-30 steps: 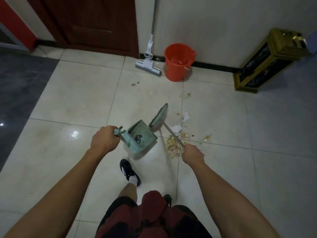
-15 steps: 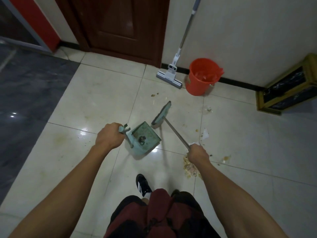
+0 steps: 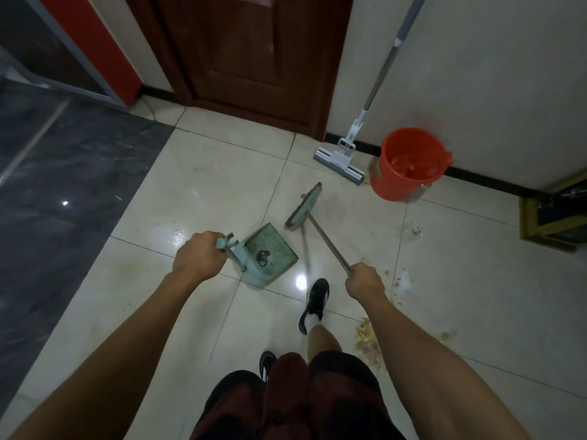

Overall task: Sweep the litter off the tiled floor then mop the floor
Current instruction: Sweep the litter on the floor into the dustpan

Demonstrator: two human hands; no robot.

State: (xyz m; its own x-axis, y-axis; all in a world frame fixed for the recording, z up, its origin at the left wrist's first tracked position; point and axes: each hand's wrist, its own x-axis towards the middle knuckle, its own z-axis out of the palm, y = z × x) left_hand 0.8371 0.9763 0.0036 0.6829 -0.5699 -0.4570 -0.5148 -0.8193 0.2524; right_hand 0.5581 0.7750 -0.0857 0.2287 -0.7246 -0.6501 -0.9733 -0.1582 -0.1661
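Note:
My left hand [image 3: 198,255] grips the handle of a pale green dustpan [image 3: 268,254], held over the cream tiled floor [image 3: 222,192] with a small dark bit of litter inside. The metal stick of a green broom [image 3: 305,206] is in my right hand [image 3: 365,280]; its head is out ahead, beyond the dustpan. A heap of litter [image 3: 367,342] lies by my right forearm, with scattered scraps [image 3: 403,277] and a smear [image 3: 413,231] further right. A white flat mop [image 3: 340,161] leans on the wall beside an orange bucket [image 3: 409,163].
A dark wooden door [image 3: 247,55] stands straight ahead. Dark grey flooring [image 3: 57,173] runs along the left, with a red panel [image 3: 92,42] behind it. A gold-framed dark box [image 3: 556,214] sits on the floor at the right edge. My black shoe [image 3: 316,298] is between dustpan and litter.
I have stepped forward and left, so the litter heap has slid from in front of the broom to beside my right arm. Broom and dustpan stay gripped, the broom head now clear of the heap.

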